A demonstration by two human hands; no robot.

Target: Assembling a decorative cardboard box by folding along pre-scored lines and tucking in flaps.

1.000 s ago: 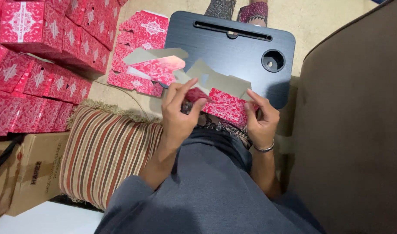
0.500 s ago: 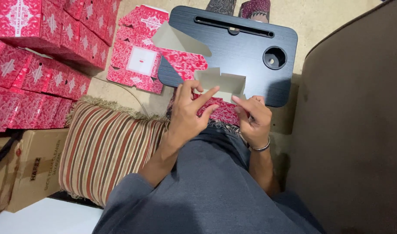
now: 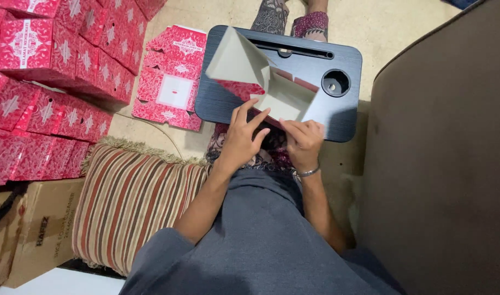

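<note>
A half-folded red patterned cardboard box point(image 3: 272, 90) with a pale grey inside stands open on the black lap tray point(image 3: 343, 117). One large flap sticks up toward the far left. My left hand point(image 3: 243, 136) presses on the box's near edge with fingers spread over it. My right hand point(image 3: 303, 141), with a bracelet on the wrist, grips the same near edge from the right. Both hands hold the box against the tray's front rim.
Stacks of finished red boxes point(image 3: 48, 60) fill the left side. Flat unfolded red box blanks point(image 3: 171, 82) lie on the floor by the tray. A striped cushion point(image 3: 130, 202) and a brown carton point(image 3: 34, 235) sit at lower left. A dark sofa side point(image 3: 441, 164) is on the right.
The flat red blank has been turned and folded up: its grey inside now faces me and a box shape with a raised flap stands on the tray. Both hands moved to its near edge.
</note>
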